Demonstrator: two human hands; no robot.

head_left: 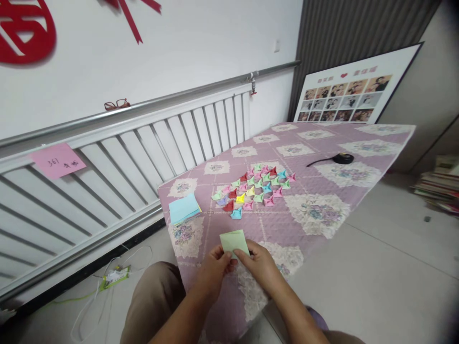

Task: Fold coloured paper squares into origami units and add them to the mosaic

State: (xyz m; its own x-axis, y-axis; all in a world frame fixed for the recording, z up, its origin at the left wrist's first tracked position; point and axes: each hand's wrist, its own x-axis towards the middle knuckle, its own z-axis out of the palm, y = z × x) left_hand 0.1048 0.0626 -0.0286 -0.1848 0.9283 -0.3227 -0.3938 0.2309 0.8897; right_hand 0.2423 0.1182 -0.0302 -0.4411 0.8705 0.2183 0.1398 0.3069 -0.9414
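A folded light-green paper [234, 241] is held up over the near part of the table, in front of my body. My left hand [214, 267] pinches its lower left edge, thumb on the front face. On the lower right side my right hand [258, 262] grips the same paper, its thumb also laid across the front. Beyond it, several small folded paper pieces [250, 191] in red, pink, green, blue and yellow lie in slanting rows. A stack of square paper sheets [184, 209], light blue on top, rests at the table's left edge.
The table [222, 224] has a purple floral cloth. A black tape measure [343, 158] lies at its right side. Along the left runs a white radiator [143, 157], with glasses [117, 104] above. A power strip [115, 277] with cables is on the floor.
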